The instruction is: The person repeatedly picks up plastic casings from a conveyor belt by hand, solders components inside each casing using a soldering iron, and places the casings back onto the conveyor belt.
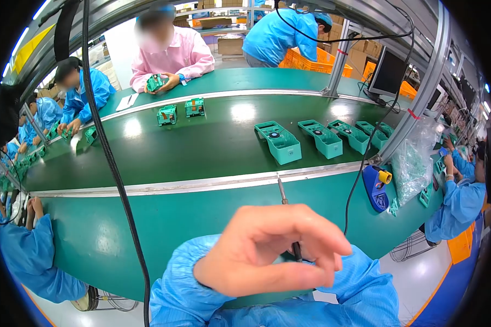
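My left hand (pixel 267 245) is raised close to the camera, fingers curved into a loose C with a gap between thumb and forefinger. Nothing shows in its grasp. Behind it, a slim tool that looks like a soldering iron (pixel 283 192) points away from me, with a metal shaft and a dark handle. My right hand (pixel 309 252) is mostly hidden by the left and appears to hold that handle. Its blue sleeve (pixel 360 278) comes in from the right. To the right, a blue stand (pixel 374 189) with a yellow part rests on the green bench (pixel 196 212).
Green plastic housings (pixel 285 148) line the dark conveyor belt (pixel 202 147), with two green assemblies (pixel 167 115) farther left. A black cable (pixel 112 158) hangs across the left. Plastic bags (pixel 414 163) hang right. A person in pink (pixel 188 54) holds a green part opposite; co-workers sit both sides.
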Demonstrator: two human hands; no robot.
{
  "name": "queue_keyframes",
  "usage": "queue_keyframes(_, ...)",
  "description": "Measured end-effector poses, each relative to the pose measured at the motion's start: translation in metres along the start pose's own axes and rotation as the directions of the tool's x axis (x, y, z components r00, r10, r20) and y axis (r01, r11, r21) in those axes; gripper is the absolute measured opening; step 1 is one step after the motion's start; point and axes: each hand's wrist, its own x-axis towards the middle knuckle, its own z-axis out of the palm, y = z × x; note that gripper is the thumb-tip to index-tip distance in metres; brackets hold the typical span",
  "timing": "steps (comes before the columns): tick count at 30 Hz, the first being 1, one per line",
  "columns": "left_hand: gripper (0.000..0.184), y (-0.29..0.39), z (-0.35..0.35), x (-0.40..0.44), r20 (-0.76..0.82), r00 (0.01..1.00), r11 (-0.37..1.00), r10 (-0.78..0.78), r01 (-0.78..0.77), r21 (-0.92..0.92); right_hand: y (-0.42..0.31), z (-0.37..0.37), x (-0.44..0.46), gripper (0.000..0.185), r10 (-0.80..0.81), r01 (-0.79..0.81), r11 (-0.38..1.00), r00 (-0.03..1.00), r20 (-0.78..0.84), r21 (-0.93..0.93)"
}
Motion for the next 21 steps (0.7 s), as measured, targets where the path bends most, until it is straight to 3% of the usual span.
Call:
queue_keyframes(2,0.03,-0.012,0.001,0.007,0.048,0.997,0.998,-0.062,0.063,-0.025,-0.008,-0.009,0.012,0.043,0.018,-0.017,0.995,1.0,-0.007,0.1)
queue_keyframes(3,0.028,-0.019,0.001,0.01,0.076,0.993,0.994,-0.095,0.099,-0.049,-0.024,0.012,0.01,0.043,-0.004,-0.017,0.997,0.959,-0.283,-0.07)
queue_keyframes(4,0.028,-0.026,0.003,0.013,0.117,0.98,0.987,-0.158,0.161,-0.015,-0.039,0.032,0.009,0.043,-0.025,-0.107,0.971,0.843,-0.537,-0.213)
queue_keyframes(5,0.028,-0.034,0.005,0.017,0.154,0.963,0.975,-0.221,0.22,0.02,-0.026,0.045,-0.01,0.043,0.043,-0.187,0.953,0.86,-0.508,-0.237)
queue_keyframes(8,0.027,-0.075,0.01,0.02,0.247,0.918,0.949,-0.31,0.314,0.025,0.004,0.031,-0.015,0.042,0.033,-0.12,0.943,0.962,-0.271,-0.309)
queue_keyframes(10,0.027,-0.104,0.015,0.018,0.302,0.885,0.929,-0.354,0.37,0.005,0.012,0.013,-0.01,0.034,0.079,-0.09,0.974,0.995,-0.059,-0.207)
queue_keyframes(11,0.026,-0.116,0.018,0.017,0.328,0.863,0.914,-0.384,0.406,0.003,0.017,0.013,-0.007,0.036,0.004,-0.02,0.979,0.997,-0.08,-0.201)
queue_keyframes(13,0.024,-0.143,0.023,0.011,0.373,0.806,0.875,-0.459,0.483,0.031,0.014,0.01,-0.002,0.037,0.002,-0.018,0.979,0.997,-0.077,-0.203)
queue_keyframes(16,0.016,-0.184,0.036,-0.012,0.376,0.795,0.878,-0.476,0.452,0.156,0.012,0.006,-0.001,0.039,-0.006,-0.013,0.979,0.995,-0.096,-0.206)
queue_keyframes(19,0.019,-0.235,0.037,-0.049,0.39,0.79,0.879,-0.473,0.396,0.265,0.014,0.007,-0.001,0.039,0.009,-0.025,0.988,0.994,-0.11,-0.15)
queue_keyframes(21,0.022,-0.25,0.034,-0.058,0.318,0.778,0.837,-0.541,0.461,0.295,0.012,0.003,-0.001,0.039,0.026,-0.038,0.994,0.993,-0.116,-0.099)
